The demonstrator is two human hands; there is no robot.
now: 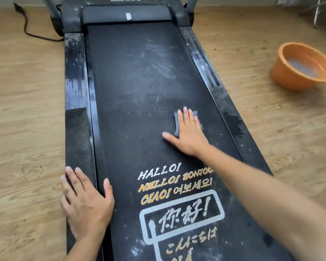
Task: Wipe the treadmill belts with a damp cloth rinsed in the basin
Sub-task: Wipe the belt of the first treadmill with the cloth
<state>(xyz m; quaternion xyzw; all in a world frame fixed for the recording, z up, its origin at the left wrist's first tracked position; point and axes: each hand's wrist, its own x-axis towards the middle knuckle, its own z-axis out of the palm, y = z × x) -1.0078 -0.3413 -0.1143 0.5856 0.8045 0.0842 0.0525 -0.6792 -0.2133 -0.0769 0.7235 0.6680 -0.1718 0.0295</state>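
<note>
A black treadmill belt [139, 87] runs up the middle of the view, dusty with pale smears in its far half and printed greetings near me. My right hand [187, 134] lies flat with straight, spread fingers on a small grey cloth [177, 122], pressing it onto the belt's right side. Most of the cloth is hidden under the palm. My left hand [85, 202] rests flat on the treadmill's left side rail [76, 129], thumb over the belt's edge. An orange basin [297, 72] holding cloudy water stands on the floor to the right.
The treadmill's right side rail [231, 117] is dusty with a wet patch. The motor cover [124, 15] and uprights are at the far end. A black power cable [26, 29] trails over the wooden floor [26, 102] at the far left. Metal legs [320, 14] stand far right.
</note>
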